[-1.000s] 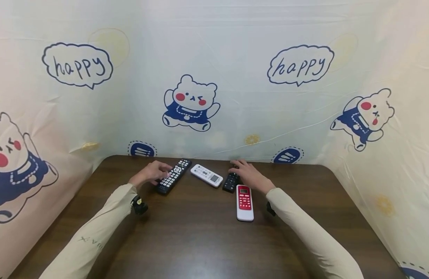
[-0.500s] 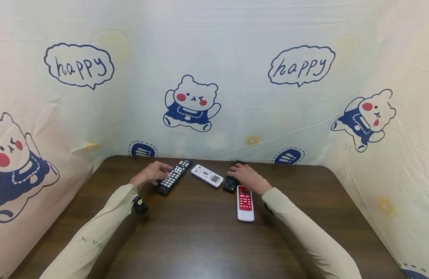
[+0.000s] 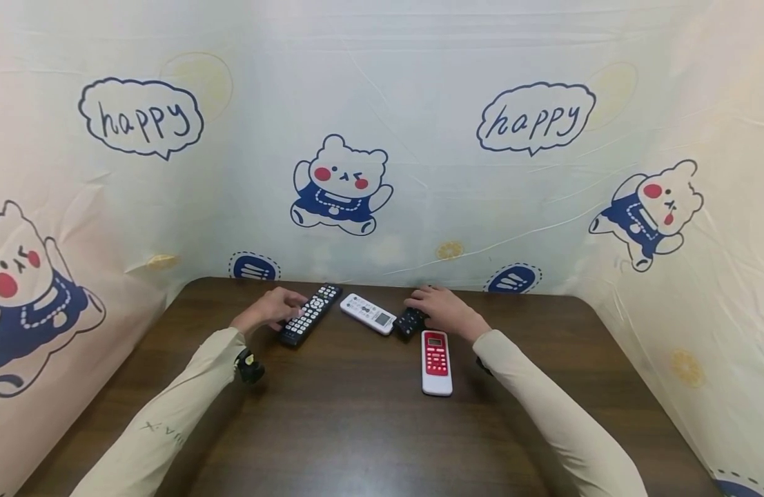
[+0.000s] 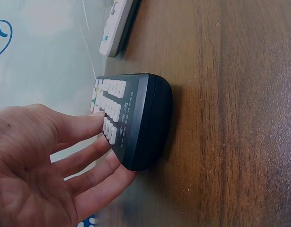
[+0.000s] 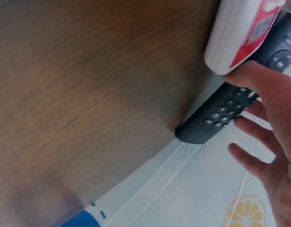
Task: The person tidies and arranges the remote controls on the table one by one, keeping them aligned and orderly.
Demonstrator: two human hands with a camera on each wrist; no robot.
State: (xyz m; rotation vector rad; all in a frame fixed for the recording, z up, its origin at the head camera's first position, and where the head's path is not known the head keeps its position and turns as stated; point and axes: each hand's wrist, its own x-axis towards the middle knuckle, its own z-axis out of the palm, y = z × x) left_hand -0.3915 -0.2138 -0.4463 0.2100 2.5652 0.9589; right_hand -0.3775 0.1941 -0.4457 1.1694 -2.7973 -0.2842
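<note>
Toward the back left of the table, my left hand point(image 3: 276, 307) pinches a long black TV remote point(image 3: 310, 317) with white buttons. The left wrist view puts the thumb on its buttons and the other fingers along its far side. To the right, my right hand point(image 3: 445, 309) holds a smaller black remote point(image 3: 408, 323) across its width, covering much of it in the head view. In the right wrist view the thumb is at one edge of this remote point(image 5: 223, 111), fingers at the other. A white remote point(image 3: 368, 314) with a small screen lies between the hands.
A red-and-white remote point(image 3: 436, 379) lies just in front of the right hand. All this is on a brown wooden table point(image 3: 332, 428). A printed curtain point(image 3: 419, 138) stands close behind the table's back edge and along both sides.
My right hand has settled around the smaller black remote and turned it, its near end now slanting left against the white remote's right end. The left hand has stayed still.
</note>
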